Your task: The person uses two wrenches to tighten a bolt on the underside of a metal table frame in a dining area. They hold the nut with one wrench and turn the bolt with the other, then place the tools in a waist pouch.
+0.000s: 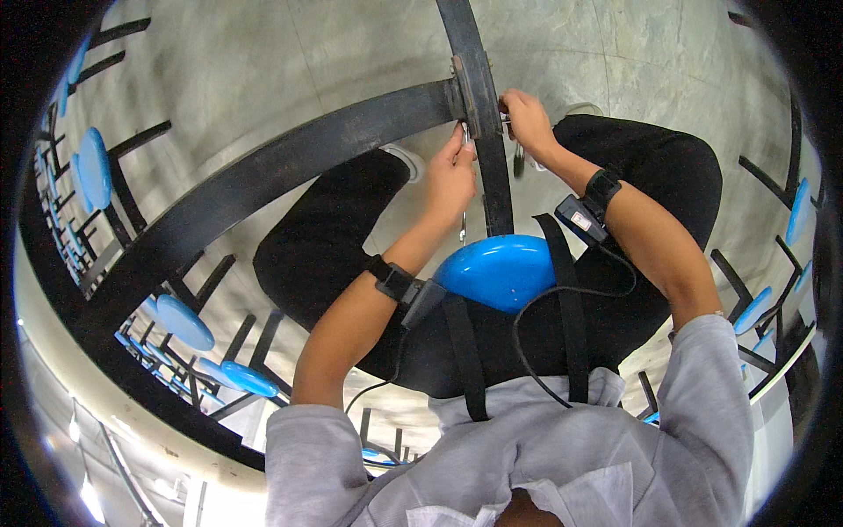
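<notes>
A black steel frame joint (475, 97) has a bolted plate where a curved beam (307, 145) meets a straight bar (496, 180). Left of the bar, my left hand (451, 178) is closed around a slim silver wrench (464, 230); its upper end reaches the underside of the joint and its tail sticks out below my fingers. My right hand (527, 121) is closed in a pinch at the joint's right side. A bit of metal glints at its fingertips, and a narrow dark-ended piece (518, 162) shows below; whether they are one tool is unclear.
A round blue seat (502, 270) sits between my thighs, at the near end of the bar. More blue seats on black frames, such as one seat (184, 322), stand at left and right. A pale curved table edge (167, 448) runs along the lower left. Cables hang from both wrist devices.
</notes>
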`<state>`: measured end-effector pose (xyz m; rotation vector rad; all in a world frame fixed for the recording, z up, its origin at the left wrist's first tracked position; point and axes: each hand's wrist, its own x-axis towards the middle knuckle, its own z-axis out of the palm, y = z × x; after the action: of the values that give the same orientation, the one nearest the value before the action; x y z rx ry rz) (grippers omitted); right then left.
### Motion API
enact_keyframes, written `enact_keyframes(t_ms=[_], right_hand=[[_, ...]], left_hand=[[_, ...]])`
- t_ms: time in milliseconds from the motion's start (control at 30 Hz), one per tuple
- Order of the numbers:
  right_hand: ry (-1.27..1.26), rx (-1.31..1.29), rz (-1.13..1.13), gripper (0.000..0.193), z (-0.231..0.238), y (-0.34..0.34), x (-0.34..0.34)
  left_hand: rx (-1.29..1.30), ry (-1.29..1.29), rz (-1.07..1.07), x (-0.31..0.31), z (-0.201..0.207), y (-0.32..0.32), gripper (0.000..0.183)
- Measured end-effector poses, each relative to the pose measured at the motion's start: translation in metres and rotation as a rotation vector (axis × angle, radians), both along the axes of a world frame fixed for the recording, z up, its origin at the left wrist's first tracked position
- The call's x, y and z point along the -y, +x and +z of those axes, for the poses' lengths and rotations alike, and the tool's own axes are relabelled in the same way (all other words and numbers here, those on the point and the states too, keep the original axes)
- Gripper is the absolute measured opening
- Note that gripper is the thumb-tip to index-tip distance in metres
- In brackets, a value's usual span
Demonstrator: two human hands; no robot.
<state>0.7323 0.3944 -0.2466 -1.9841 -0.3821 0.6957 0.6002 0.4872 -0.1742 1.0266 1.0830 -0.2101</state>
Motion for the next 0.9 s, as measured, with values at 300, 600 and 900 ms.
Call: enact_keyframes(t_ms=[300,600,900], right_hand=[[-0.097,0.036,0.053,0.025,-0.002,0.009,-0.007],[0.069,0.013,-0.001,0.023,-0.003,0.002,0.001],[-0.322,-1.123,-0.235,0.018,0.008,0.024,-0.017]], left_hand=[[0.097,0.591,-0.209,0.016,-0.020,-0.006,0.039],[0.224,0.684,-0.144,0.022,-0.039,-0.011,0.040],[0.239,0.507,-0.069,0.015,-0.031,-0.013,0.044]])
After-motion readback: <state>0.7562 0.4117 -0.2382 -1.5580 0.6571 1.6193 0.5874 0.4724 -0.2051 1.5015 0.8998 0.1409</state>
